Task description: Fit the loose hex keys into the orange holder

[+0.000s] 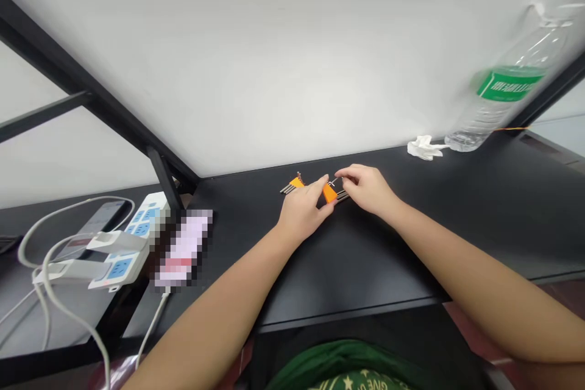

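My left hand (302,210) is closed around an orange block (329,192), which sits between its thumb and fingers just above the black tabletop. Thin metal rods (342,195) stick out from the block's right side. The fingertips of my right hand (368,187) are pinched on a thin metal piece (336,180) at the top of the block. Beyond my left hand lies another orange part (297,182) with several metal rods (287,188) pointing left; my left hand hides some of it.
A phone (185,247) with a blurred screen lies at the left, beside a white power strip (130,244) with cables and a second phone (98,225). Crumpled tissue (424,147) and a large plastic bottle (507,85) stand at the back right, near the white wall.
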The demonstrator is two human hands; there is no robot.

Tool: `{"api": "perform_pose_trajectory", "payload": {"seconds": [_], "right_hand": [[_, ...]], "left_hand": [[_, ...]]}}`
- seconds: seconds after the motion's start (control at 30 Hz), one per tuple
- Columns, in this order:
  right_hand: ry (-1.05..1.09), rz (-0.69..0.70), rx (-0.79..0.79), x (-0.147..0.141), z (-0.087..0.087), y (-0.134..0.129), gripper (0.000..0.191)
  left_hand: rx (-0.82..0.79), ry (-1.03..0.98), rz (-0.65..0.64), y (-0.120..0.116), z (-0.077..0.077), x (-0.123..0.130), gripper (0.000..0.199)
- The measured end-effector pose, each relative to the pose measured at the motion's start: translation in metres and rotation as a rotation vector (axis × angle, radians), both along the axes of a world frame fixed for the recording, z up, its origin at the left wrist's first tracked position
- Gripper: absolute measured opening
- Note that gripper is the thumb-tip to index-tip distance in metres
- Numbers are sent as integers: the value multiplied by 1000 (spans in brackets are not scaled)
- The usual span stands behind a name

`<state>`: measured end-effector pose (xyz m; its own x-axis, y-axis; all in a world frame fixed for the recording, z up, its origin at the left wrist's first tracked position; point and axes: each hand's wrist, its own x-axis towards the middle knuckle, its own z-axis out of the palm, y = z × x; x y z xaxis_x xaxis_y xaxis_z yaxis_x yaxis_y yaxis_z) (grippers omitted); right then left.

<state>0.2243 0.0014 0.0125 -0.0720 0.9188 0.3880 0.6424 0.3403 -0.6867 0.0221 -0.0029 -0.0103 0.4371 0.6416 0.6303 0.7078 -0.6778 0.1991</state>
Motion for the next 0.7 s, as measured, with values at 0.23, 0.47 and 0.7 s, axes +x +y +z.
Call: {"api": "perform_pose_trajectory", "payload": {"seconds": [0.23, 0.47, 0.7], "right_hand": [[-353, -44, -71, 25, -4, 22, 31], [-474, -66, -214, 43, -10, 37, 30], [-493, 52, -221, 44, -10, 31, 27]], "left_hand": [[-77, 103, 42, 2, -2, 2, 51], [-206, 31, 44, 2, 6, -3, 52], [-255, -76, 23, 1, 5, -4, 50]]}}
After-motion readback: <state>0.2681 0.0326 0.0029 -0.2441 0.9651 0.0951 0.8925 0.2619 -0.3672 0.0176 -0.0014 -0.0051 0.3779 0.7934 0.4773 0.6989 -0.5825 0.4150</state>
